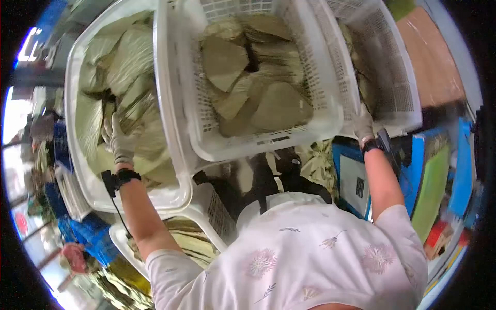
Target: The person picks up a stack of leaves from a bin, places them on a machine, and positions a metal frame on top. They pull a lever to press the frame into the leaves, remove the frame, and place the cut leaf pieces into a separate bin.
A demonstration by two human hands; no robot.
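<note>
My left hand [120, 140], in a whitish glove, lies over the greenish flat pieces [132, 57] in the left white basket [178, 175], its fingers spread. My right hand [363, 124], also gloved, is at the near rim area between the middle white basket [268, 143] and the right white basket [408, 77]; its fingers are blurred, and whether they grip a rim cannot be made out. More greenish flat pieces [281, 106] lie in the middle basket. Dark pieces show partly inside the right basket. Both wrists wear black bands with small devices.
Below the left basket is another white basket [206, 222] with layered pieces. Blue and green panels [431, 191] stand at the right, near a brown cardboard surface [431, 57]. Blue bags [88, 237] and a pink item [75, 257] are at the lower left.
</note>
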